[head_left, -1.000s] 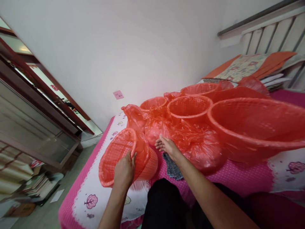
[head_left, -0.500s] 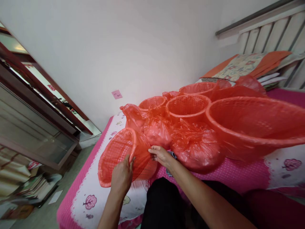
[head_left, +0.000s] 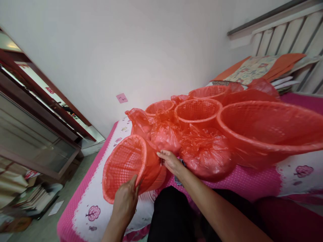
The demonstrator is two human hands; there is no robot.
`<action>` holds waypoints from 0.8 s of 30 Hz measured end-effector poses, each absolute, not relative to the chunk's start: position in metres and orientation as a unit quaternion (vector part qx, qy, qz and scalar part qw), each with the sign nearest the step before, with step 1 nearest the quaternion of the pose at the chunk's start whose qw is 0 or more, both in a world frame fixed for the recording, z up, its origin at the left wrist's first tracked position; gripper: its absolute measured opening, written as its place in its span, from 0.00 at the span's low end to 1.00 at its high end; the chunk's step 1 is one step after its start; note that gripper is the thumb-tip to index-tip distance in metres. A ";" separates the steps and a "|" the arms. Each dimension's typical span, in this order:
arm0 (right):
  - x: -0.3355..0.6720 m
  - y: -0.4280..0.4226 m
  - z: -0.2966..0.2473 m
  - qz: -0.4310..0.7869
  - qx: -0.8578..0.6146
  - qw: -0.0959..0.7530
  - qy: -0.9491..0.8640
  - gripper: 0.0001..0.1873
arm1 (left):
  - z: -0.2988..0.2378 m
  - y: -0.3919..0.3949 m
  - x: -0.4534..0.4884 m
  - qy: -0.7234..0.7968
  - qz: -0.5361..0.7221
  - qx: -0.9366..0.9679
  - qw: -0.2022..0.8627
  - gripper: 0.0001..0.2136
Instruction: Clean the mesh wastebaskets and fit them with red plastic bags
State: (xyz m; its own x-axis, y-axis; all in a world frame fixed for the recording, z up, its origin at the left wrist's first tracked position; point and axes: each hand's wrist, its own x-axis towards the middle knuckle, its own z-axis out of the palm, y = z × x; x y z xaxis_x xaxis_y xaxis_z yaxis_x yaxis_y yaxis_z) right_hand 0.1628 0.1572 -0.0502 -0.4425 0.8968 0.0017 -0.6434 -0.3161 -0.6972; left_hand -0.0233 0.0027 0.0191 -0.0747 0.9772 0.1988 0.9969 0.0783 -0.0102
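Note:
A red plastic basket with a latticed wall lies tilted on the bed, its mouth facing left. Thin red plastic film, like a bag, covers it over the rim and outer wall. My left hand is closed on the near edge of the rim, thumb on the outside and fingers partly hidden. At the basket's bottom end, my right hand pinches the red plastic bag between thumb and fingers. Just beyond that hand sits a filled red plastic bag; another bulging bag is to its right.
Several more bag-lined red baskets stand behind and to the right, the largest basket nearest me. The bed has a pink and white cover. Folded cloths lie near the radiator. A wall rises behind.
The basket has turned so its mouth shows more and the film lies closer to its wall. My left hand has shifted slightly down and left along the rim; my right hand keeps its pinch.

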 end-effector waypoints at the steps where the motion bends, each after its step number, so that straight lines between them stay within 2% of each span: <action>1: 0.163 0.158 -0.053 0.787 -0.203 0.488 -0.318 0.22 | 0.017 0.001 -0.026 -0.727 -0.067 -0.678 0.080 0.16; 10: 0.161 0.160 -0.057 0.799 -0.222 0.481 -0.285 0.20 | -0.002 -0.012 -0.047 -0.654 -0.140 -0.733 0.120 0.16; 15: 0.162 0.156 -0.046 0.790 -0.187 0.506 -0.290 0.19 | 0.003 -0.022 -0.044 -0.621 -0.135 -0.767 0.086 0.13; 24: 0.170 0.170 -0.070 0.771 -0.269 0.515 -0.261 0.15 | -0.006 -0.025 -0.055 -0.614 -0.169 -0.762 0.119 0.15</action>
